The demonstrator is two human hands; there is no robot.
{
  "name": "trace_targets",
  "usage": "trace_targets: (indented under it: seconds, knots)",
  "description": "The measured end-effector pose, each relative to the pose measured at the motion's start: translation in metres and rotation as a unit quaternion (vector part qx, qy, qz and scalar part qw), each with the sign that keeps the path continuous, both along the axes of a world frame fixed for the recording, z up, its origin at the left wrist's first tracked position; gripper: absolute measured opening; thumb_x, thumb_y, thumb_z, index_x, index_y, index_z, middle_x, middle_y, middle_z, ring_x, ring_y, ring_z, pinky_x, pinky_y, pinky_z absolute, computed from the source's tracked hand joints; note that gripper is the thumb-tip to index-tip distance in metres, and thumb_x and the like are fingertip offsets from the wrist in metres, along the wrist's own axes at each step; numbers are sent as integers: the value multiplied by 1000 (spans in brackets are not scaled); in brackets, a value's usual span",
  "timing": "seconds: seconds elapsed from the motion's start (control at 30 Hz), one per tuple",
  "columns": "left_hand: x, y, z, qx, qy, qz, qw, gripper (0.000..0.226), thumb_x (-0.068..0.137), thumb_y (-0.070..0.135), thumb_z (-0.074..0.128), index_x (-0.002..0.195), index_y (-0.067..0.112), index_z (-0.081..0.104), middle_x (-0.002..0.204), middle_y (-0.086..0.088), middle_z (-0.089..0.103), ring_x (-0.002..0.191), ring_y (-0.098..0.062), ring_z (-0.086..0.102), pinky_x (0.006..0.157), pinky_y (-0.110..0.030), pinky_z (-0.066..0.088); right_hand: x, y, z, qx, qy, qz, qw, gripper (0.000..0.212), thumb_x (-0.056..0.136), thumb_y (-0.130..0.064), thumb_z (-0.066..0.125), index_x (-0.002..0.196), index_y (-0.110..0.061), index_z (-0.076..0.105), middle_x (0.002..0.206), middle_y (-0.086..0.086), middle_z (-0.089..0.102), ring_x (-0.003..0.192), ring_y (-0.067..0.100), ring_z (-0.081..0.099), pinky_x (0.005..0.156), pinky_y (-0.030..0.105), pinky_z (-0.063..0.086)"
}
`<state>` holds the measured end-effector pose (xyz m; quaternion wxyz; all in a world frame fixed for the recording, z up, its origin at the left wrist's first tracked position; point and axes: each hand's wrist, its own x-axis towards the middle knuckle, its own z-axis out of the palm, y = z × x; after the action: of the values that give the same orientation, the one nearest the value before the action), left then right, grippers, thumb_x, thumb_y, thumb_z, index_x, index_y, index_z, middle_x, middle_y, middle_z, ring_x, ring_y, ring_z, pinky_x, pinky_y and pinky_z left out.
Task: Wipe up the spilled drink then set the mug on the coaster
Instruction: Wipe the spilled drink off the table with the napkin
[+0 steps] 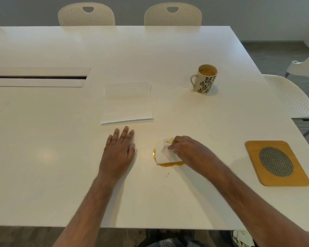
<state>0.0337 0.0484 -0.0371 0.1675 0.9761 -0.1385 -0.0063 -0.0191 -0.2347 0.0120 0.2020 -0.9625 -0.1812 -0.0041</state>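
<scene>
Two bare forearms reach over white table (61,175). Left hand (119,154) flat, palm down, fingers straight, holding nothing. Right hand (184,150) curled, pinching crumpled white tissue (163,154) onto orange spill (169,164). Leaf-patterned ceramic mug (204,79) stands far right. Wooden coaster (253,157), woven oval centre, near right edge. Flat napkin (128,102) ahead.

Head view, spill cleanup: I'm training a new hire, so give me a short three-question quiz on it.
1. True or false: the mug stands on the coaster.
2. What does the right hand hold? A) napkin B) mug C) spoon
3. Fill in: the left hand lies ____ on the table.

Key: 1. False, they are apart. 2. A, the napkin, pressed on the orange spill. 3. Flat.
</scene>
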Motion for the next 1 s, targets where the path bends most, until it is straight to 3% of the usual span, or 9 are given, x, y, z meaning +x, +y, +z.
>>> trace_targets:
  seconds: [0.1, 0.27, 0.4, 0.57, 0.67, 0.83, 1.0]
  knots:
    - [0, -1, 0, -5, 0, -2, 1000, 61, 105, 40, 29, 164, 26, 35, 174, 6, 22, 163, -23, 14, 132, -43, 9, 6, -14, 3, 3, 5, -16, 1000, 23, 96, -8, 69, 114, -19, 78, 106, -3, 70, 97, 21, 66, 83, 24, 49]
    - [0, 0, 0, -11, 1, -2, 1000, 61, 105, 40, 29, 164, 26, 35, 174, 6, 22, 163, -23, 14, 132, -44, 10, 24, -9, 9, 16, -17, -61, 998, 29, 99, -9, 64, 125, -19, 74, 114, -2, 68, 105, 21, 63, 93, 34, 54]
    - [1, -1, 1, -11, 4, -2, 1000, 62, 104, 40, 28, 164, 27, 34, 174, 7, 21, 163, -22, 12, 132, -43, 8, 18, 16, 10, 13, 9, 24, 1000, 27, 97, -6, 66, 121, -13, 75, 112, 5, 70, 101, 30, 66, 91, 44, 54]
    - [0, -1, 0, -11, 2, 1, 1000, 59, 106, 38, 30, 164, 28, 34, 174, 8, 20, 163, -21, 11, 132, -41, 7, -1, 6, 13, 29, 17, 73, 997, 16, 97, -9, 69, 108, -14, 80, 100, 2, 73, 90, 27, 68, 83, 39, 54]
    - [0, -1, -2, -14, -2, 3, 1000, 55, 110, 32, 39, 164, 28, 35, 174, 7, 21, 163, -22, 12, 132, -42, 8, 2, -17, 18, 28, 26, 25, 999, 19, 95, -5, 70, 109, -13, 80, 104, 1, 74, 94, 26, 69, 90, 36, 52]
    - [0, -1, -1, -15, -2, 3, 1000, 61, 104, 38, 30, 163, 27, 36, 174, 7, 23, 163, -23, 14, 132, -43, 9, 9, -20, 15, 15, 2, -53, 998, 26, 98, -7, 64, 118, -17, 76, 112, 2, 70, 105, 26, 65, 98, 36, 47]
    - [0, -1, -2, -12, -5, 0, 1000, 60, 105, 37, 31, 163, 26, 36, 174, 6, 23, 163, -23, 14, 132, -45, 11, -7, -1, 8, 37, 38, 42, 998, 22, 96, -8, 69, 114, -17, 79, 109, -1, 73, 102, 24, 69, 95, 38, 51]
